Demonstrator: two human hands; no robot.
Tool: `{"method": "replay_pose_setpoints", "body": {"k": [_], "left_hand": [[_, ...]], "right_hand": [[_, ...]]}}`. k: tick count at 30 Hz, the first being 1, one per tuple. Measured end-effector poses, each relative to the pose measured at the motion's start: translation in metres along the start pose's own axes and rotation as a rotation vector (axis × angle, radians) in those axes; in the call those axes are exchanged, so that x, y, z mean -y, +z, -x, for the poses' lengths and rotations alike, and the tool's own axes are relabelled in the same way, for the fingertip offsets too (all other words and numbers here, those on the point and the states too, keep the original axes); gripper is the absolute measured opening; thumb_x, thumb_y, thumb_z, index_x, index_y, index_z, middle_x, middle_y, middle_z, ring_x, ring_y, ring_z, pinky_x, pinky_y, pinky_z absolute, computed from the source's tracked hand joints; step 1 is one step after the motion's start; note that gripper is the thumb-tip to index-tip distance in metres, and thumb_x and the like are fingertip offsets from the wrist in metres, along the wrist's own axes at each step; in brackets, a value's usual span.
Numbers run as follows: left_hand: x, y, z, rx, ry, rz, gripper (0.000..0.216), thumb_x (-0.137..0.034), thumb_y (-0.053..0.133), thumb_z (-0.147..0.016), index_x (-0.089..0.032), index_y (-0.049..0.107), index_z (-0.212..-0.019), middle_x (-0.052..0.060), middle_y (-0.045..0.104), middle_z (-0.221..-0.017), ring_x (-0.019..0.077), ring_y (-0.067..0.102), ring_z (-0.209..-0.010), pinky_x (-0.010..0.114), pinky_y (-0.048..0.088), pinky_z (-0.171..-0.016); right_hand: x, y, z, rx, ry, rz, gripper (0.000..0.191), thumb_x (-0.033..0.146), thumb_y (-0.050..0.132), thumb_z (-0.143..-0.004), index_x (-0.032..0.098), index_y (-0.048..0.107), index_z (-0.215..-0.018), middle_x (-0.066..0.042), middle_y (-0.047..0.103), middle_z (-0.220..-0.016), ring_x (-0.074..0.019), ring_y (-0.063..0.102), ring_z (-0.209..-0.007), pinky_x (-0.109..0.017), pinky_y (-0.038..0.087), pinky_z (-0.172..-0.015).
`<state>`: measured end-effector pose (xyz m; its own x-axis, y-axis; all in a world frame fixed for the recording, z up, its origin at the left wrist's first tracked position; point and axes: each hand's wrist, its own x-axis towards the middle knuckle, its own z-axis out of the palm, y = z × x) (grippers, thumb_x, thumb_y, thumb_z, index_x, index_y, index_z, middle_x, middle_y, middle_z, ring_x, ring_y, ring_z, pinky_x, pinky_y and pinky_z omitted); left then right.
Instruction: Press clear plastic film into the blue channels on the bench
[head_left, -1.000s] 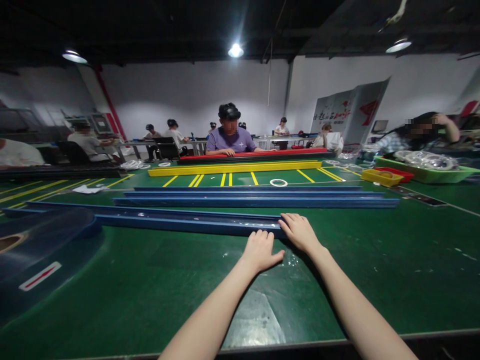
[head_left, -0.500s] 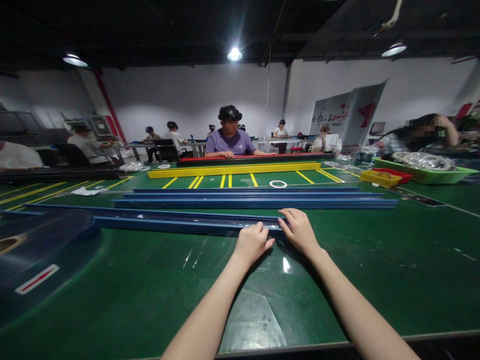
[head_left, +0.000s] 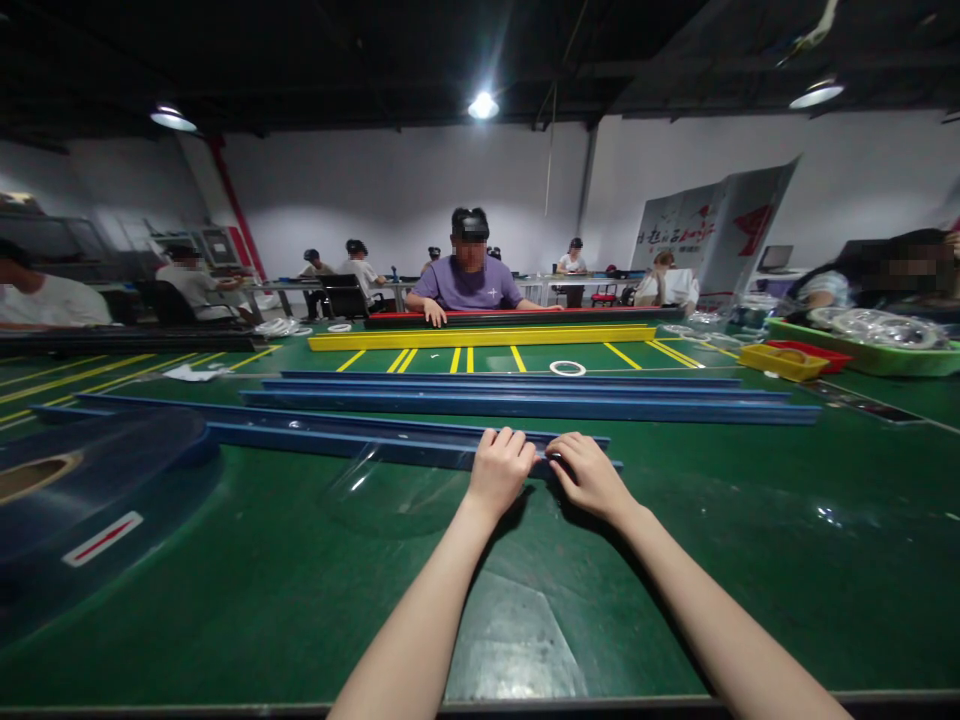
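Note:
A long blue rail (head_left: 315,433) lies across the green table (head_left: 225,590) in front of me, its right end near the middle. My left hand (head_left: 499,470) curls over the rail close to that end, fingers closed on its edge. My right hand (head_left: 589,475) rests beside it, fingers bent and pinching at the rail's end. A sheet of clear film (head_left: 390,485) lies wrinkled on the table just left of my hands, against the rail.
Two more blue rails (head_left: 525,395) lie farther back, then a yellow rail (head_left: 480,337) and a red one (head_left: 525,313) where a person in a purple shirt (head_left: 466,285) sits. A large blue reel (head_left: 82,490) sits at left. Coloured trays (head_left: 855,352) stand at right.
Both hands slid forward onto the rail's end and closed on it. The clear film now shows bunched to the left of my hands. My view shifted slightly.

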<state>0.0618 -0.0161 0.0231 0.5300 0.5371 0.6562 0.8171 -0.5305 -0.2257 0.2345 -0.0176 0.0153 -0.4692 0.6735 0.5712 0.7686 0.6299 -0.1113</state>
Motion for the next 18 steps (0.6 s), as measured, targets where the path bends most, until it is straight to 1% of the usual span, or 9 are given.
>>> {"method": "replay_pose_setpoints", "body": {"k": [3, 6, 9, 11, 14, 16, 18], "left_hand": [[-0.001, 0.001, 0.001, -0.056, -0.034, -0.023, 0.028, -0.031, 0.036, -0.089, -0.019, 0.057, -0.076, 0.005, 0.059, -0.077, 0.0187, 0.051, -0.079, 0.034, 0.031, -0.073], [-0.002, 0.005, 0.002, -0.125, -0.067, -0.057, 0.02, -0.025, 0.04, -0.088, -0.021, 0.059, -0.085, 0.004, 0.061, -0.081, 0.0176, 0.051, -0.081, 0.035, 0.031, -0.079], [-0.001, 0.01, 0.004, -0.196, -0.09, -0.081, 0.022, -0.018, 0.043, -0.085, -0.023, 0.058, -0.099, 0.003, 0.062, -0.095, 0.0176, 0.051, -0.09, 0.035, 0.029, -0.087], [-0.001, 0.014, 0.006, -0.217, -0.109, -0.082, 0.027, -0.015, 0.044, -0.084, -0.024, 0.057, -0.105, 0.003, 0.06, -0.105, 0.0184, 0.048, -0.099, 0.036, 0.027, -0.091], [0.0, 0.019, 0.008, -0.208, -0.162, -0.069, 0.035, -0.011, 0.044, -0.082, -0.025, 0.054, -0.112, 0.004, 0.057, -0.113, 0.0196, 0.045, -0.106, 0.037, 0.028, -0.093], [0.0, 0.022, 0.009, -0.191, -0.195, -0.054, 0.038, -0.01, 0.044, -0.081, -0.026, 0.053, -0.114, 0.005, 0.056, -0.115, 0.0204, 0.045, -0.107, 0.038, 0.029, -0.092], [0.0, 0.024, 0.009, -0.17, -0.203, -0.037, 0.037, -0.01, 0.044, -0.081, -0.025, 0.054, -0.113, 0.005, 0.056, -0.114, 0.0208, 0.046, -0.106, 0.038, 0.031, -0.09]], "right_hand": [[0.001, 0.002, -0.001, -0.035, -0.001, 0.029, 0.021, 0.016, 0.034, -0.083, 0.017, 0.055, -0.085, -0.007, 0.06, -0.087, -0.0176, 0.049, -0.085, -0.03, 0.034, -0.075], [0.001, 0.004, -0.001, -0.161, -0.013, 0.121, 0.021, 0.013, 0.036, -0.082, 0.016, 0.057, -0.084, -0.006, 0.061, -0.086, -0.0176, 0.048, -0.087, -0.03, 0.033, -0.077], [0.001, 0.004, 0.0, -0.319, 0.034, 0.257, 0.017, 0.016, 0.044, -0.08, 0.017, 0.06, -0.085, -0.005, 0.062, -0.089, -0.0182, 0.047, -0.086, -0.031, 0.031, -0.076], [0.001, 0.004, 0.0, -0.376, 0.082, 0.347, 0.016, 0.019, 0.047, -0.08, 0.018, 0.062, -0.086, -0.004, 0.063, -0.091, -0.0182, 0.047, -0.082, -0.03, 0.031, -0.072], [0.0, 0.006, 0.002, -0.374, 0.105, 0.411, 0.018, 0.02, 0.046, -0.082, 0.018, 0.063, -0.087, -0.004, 0.063, -0.09, -0.0154, 0.049, -0.073, -0.028, 0.031, -0.065], [-0.002, 0.009, 0.003, -0.366, 0.122, 0.4, 0.02, 0.019, 0.044, -0.083, 0.017, 0.062, -0.091, -0.003, 0.064, -0.089, -0.0119, 0.05, -0.065, -0.025, 0.033, -0.06], [-0.003, 0.012, 0.004, -0.377, 0.156, 0.362, 0.022, 0.019, 0.042, -0.083, 0.017, 0.06, -0.095, -0.002, 0.064, -0.092, -0.01, 0.051, -0.062, -0.022, 0.034, -0.057]]}}
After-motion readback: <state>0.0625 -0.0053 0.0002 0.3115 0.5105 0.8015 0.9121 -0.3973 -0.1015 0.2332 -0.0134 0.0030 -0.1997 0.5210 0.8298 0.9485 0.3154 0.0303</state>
